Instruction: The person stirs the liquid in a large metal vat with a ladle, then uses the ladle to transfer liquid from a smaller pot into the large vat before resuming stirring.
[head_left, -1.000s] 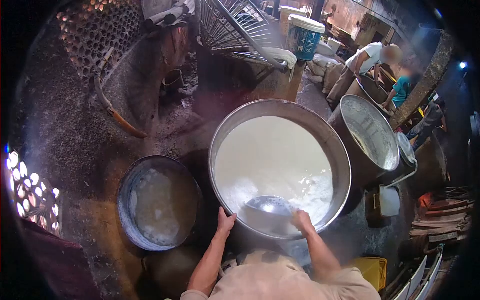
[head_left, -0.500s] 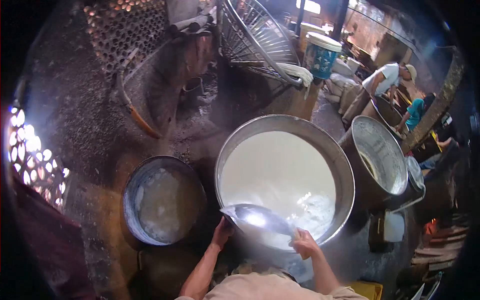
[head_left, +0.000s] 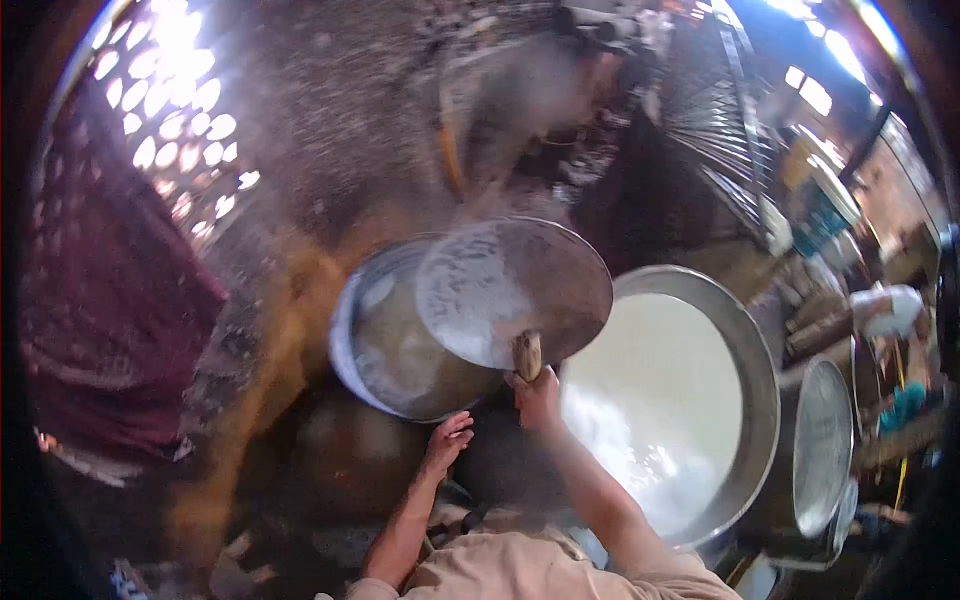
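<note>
My right hand [head_left: 538,398] is wrapped round the short wooden handle of a wide round metal scoop [head_left: 560,280]. The scoop hangs over the right part of a smaller pot [head_left: 343,335], which holds murky liquid with pale foam. Just below that pot's rim, my left hand [head_left: 450,440] is off the scoop, its fingers partly spread and nothing in them. To the right stands a large metal vat [head_left: 762,400] of creamy white liquid, with white foam at its lower left.
A dark red cloth [head_left: 110,310] hangs at the left. Another metal vessel [head_left: 825,445] stands at the right. Behind are a metal rack [head_left: 715,120] and a blue-green bucket [head_left: 825,210]. A person in a white top [head_left: 888,311] is at the far right.
The view has turned left. The scoop has moved from the large vat to over the smaller pot, in my right hand. My left hand has let go of the scoop's edge.
</note>
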